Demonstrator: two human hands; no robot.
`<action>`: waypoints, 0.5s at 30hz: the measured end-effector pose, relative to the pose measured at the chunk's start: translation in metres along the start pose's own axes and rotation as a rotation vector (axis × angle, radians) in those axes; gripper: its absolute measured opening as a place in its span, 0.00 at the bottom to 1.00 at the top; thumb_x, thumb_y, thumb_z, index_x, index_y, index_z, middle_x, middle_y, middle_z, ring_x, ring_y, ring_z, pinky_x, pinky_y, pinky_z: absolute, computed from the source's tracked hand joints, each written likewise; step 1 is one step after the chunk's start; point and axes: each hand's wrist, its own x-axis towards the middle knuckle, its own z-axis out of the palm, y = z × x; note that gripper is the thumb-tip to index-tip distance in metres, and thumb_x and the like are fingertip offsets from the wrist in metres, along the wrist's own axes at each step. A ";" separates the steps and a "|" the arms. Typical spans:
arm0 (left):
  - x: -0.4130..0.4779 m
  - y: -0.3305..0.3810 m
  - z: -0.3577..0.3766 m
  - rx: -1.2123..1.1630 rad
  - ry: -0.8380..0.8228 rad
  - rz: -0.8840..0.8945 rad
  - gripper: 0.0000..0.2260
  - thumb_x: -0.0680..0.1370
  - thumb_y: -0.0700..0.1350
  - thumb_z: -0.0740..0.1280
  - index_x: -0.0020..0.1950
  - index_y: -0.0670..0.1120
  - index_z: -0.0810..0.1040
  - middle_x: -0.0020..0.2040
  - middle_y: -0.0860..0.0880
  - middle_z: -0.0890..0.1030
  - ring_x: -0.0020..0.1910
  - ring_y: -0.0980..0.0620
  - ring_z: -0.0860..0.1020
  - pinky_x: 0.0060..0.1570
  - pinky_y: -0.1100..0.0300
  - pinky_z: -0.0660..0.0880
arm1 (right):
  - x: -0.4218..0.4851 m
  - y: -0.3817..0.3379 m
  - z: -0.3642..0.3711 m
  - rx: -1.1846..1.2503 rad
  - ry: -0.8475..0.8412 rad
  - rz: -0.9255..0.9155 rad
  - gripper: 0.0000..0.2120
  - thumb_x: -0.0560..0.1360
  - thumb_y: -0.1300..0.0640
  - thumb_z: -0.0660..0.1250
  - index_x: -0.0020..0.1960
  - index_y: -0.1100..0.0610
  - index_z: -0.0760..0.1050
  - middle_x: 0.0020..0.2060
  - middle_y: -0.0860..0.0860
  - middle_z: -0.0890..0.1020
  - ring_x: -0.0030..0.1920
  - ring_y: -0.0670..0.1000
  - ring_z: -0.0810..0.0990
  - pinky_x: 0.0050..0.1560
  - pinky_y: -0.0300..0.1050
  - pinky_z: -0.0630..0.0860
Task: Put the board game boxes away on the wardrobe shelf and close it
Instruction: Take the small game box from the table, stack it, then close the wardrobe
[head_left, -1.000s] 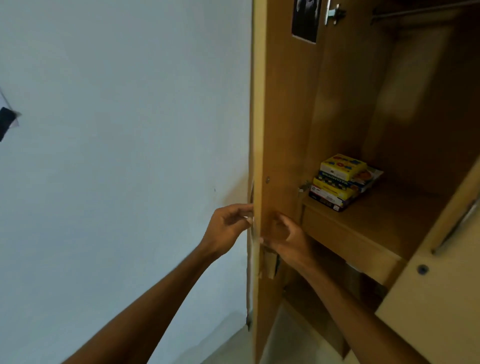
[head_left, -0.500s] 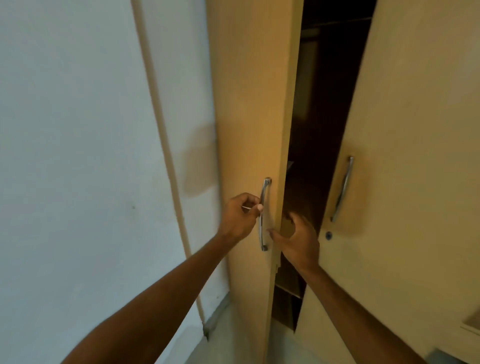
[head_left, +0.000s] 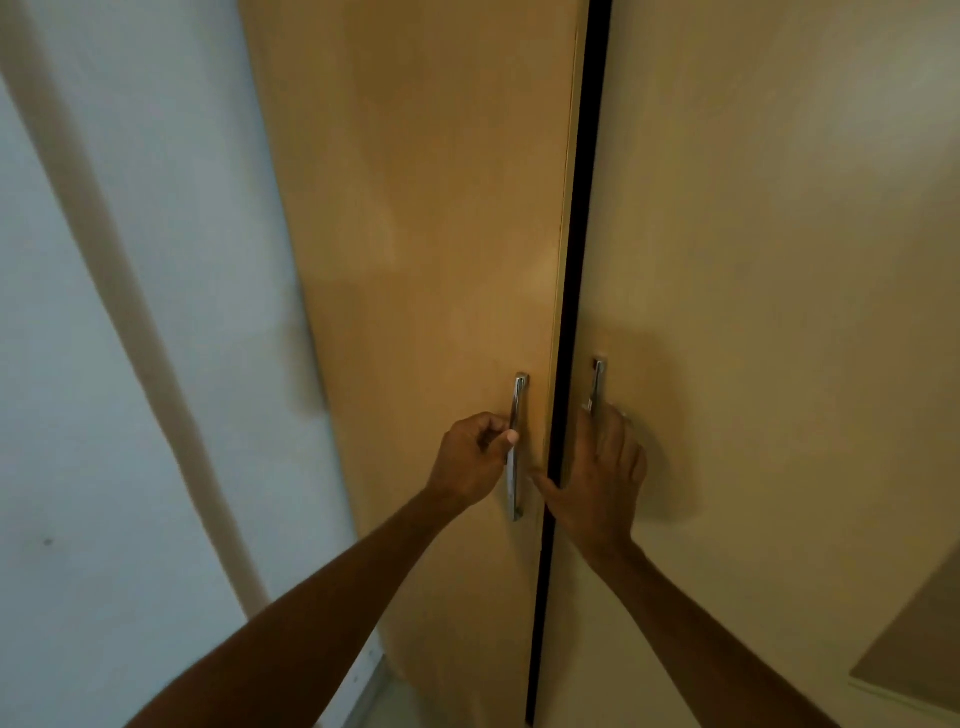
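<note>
item 1, wardrobe: two tan doors fill my view. the left door (head_left: 426, 234) and the right door (head_left: 779, 260) stand almost together, with a narrow dark gap (head_left: 582, 208) running top to bottom between them.
item 2, left handle (head_left: 519, 395): a thin metal bar, upright, near the left door's right edge.
item 3, right handle (head_left: 598, 384): the same kind, just right of the gap. only its upper part shows.
item 4, left hand (head_left: 475, 457): fingers curled round the middle of the left handle, thumb tip on the bar.
item 5, right hand (head_left: 602, 483): laid flat on the right door with fingers straight and pointing up over the lower part of the right handle. the thumb is spread left and reaches across the gap.
item 6, board game boxes: hidden from me behind the doors.
item 7, wall (head_left: 208, 182): pale, on the left, blurred.
</note>
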 end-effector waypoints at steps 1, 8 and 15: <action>0.010 -0.001 0.008 -0.001 0.000 0.004 0.06 0.76 0.46 0.68 0.44 0.44 0.81 0.39 0.43 0.83 0.40 0.41 0.81 0.45 0.42 0.80 | 0.008 0.005 0.005 -0.006 0.003 0.018 0.47 0.66 0.32 0.66 0.76 0.56 0.58 0.74 0.60 0.61 0.73 0.61 0.59 0.67 0.61 0.61; 0.054 -0.006 0.037 -0.006 0.018 0.048 0.04 0.78 0.44 0.69 0.43 0.47 0.79 0.35 0.55 0.78 0.34 0.59 0.75 0.39 0.63 0.74 | 0.038 0.026 0.031 -0.088 0.084 0.075 0.50 0.67 0.34 0.68 0.77 0.61 0.54 0.74 0.62 0.57 0.74 0.63 0.56 0.69 0.63 0.59; 0.069 -0.019 0.048 -0.008 0.013 0.103 0.05 0.79 0.43 0.67 0.44 0.45 0.79 0.35 0.52 0.78 0.34 0.57 0.75 0.38 0.59 0.76 | 0.044 0.031 0.054 -0.145 0.106 0.053 0.46 0.70 0.37 0.63 0.78 0.61 0.51 0.75 0.64 0.54 0.75 0.66 0.52 0.70 0.66 0.57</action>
